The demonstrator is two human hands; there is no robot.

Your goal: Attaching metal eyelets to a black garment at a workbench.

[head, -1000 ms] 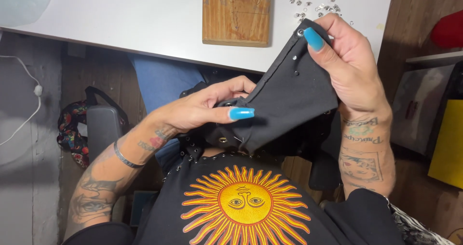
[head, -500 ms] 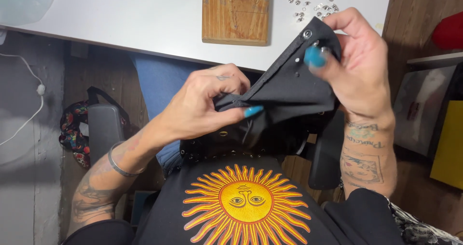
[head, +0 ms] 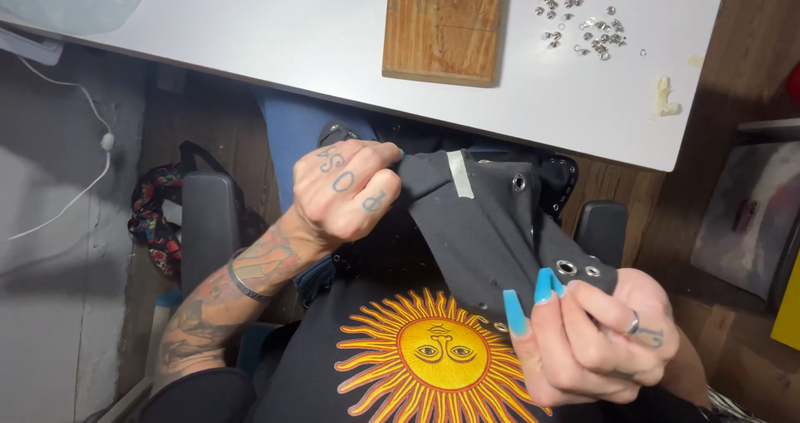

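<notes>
2 hands [head: 467,273]; 1 wood block [head: 444,25]; 1 blk fabric pc [head: 492,231].

Left hand [head: 348,185] was closed in a fist around one end of a black fabric strip with metal eyelets [head: 492,231], knuckles up. Right hand [head: 596,340] pinched the opposite end between thumb and fingers, just beside two eyelets. A short piece of pale tape [head: 460,174] lay across the fabric near the left hand. On the white tabletop [head: 250,31] above: a rectangular wooden block [head: 444,25] and, well apart from it, a scatter of small silver eyelets [head: 583,23]
</notes>
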